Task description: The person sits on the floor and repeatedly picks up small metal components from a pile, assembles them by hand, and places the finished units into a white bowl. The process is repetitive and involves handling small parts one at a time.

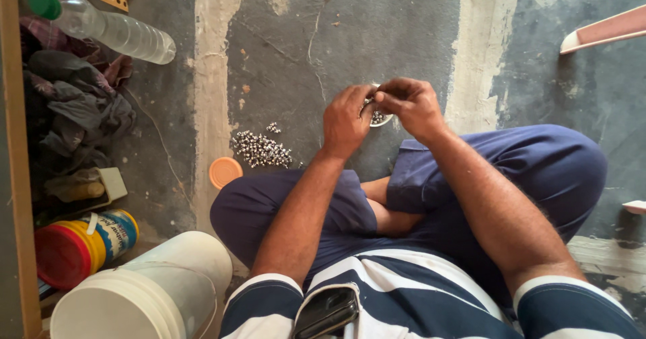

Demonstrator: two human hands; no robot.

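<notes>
- I see both hands meeting over a small pale bowl (382, 118) on the floor just beyond the crossed legs; it holds small shiny metal pieces.
- My left hand (345, 121) is curled, fingertips pinched together at the bowl's rim, apparently on one small piece (too tiny to make out).
- My right hand (412, 105) closes from the far side, thumb and forefinger pressed toward the left fingertips, so the two seem to be working a single small part between them; I judge the bowl sits there to catch whatever drops.
- A heap of metal pieces (261, 149) lies loose on the floor to the left of the hands, near enough to reach.
- An orange lid (225, 172) lies just near of that heap.
- Further left: a clear plastic bottle (108, 28) with a green cap lying on its side, crumpled dark cloth (77, 103), a yellow tub with a red lid (81, 246) and a white bucket (151, 292) at the near left.
- The floor (336, 29) is rough grey concrete, cracked, with pale patched bands.
- A dark phone (326, 312) pokes from the striped shirt pocket.
</notes>
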